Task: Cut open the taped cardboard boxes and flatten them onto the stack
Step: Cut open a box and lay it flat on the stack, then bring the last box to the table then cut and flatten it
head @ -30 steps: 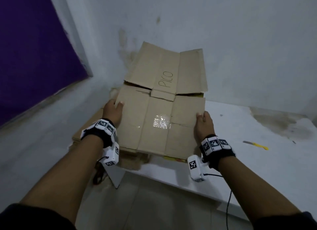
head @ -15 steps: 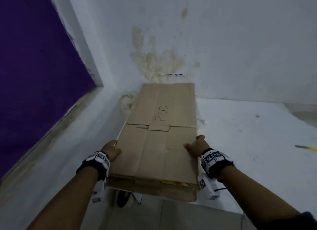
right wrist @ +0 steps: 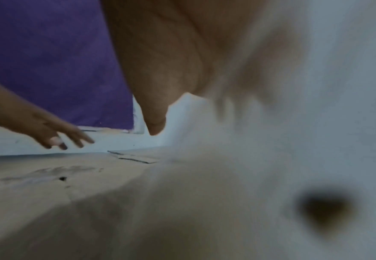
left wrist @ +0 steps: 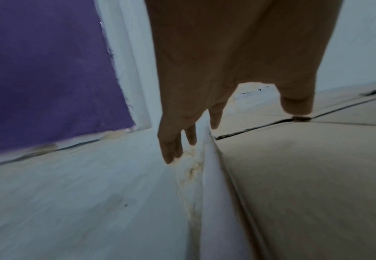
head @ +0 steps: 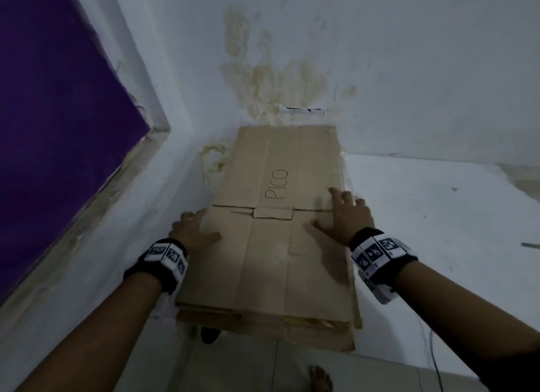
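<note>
A flattened brown cardboard box (head: pixel 271 245) marked "PICO" lies on top of a stack of flat cardboard (head: pixel 263 324) in the corner of a white table (head: pixel 438 216). My left hand (head: pixel 191 226) rests at the box's left edge, fingers spread and loose, thumb on the cardboard. The left wrist view shows those fingers (left wrist: pixel 171 146) hanging beside the cardboard (left wrist: pixel 305 176). My right hand (head: pixel 343 213) lies flat on the box's right side with straight fingers; its wrist view is blurred, showing the thumb (right wrist: pixel 156 123) above the cardboard (right wrist: pixel 71 193).
White walls meet behind the stack, with a stained patch (head: pixel 271 82). A purple panel (head: pixel 58 114) fills the left side. A yellow-handled cutter (head: pixel 530 245) lies at the table's far right edge. My bare foot (head: pixel 320 378) stands on the tiled floor below.
The raised flap has been laid down flat and the box slid back toward the wall. Both hands moved forward from the box's near edges, and their grip has loosened.
</note>
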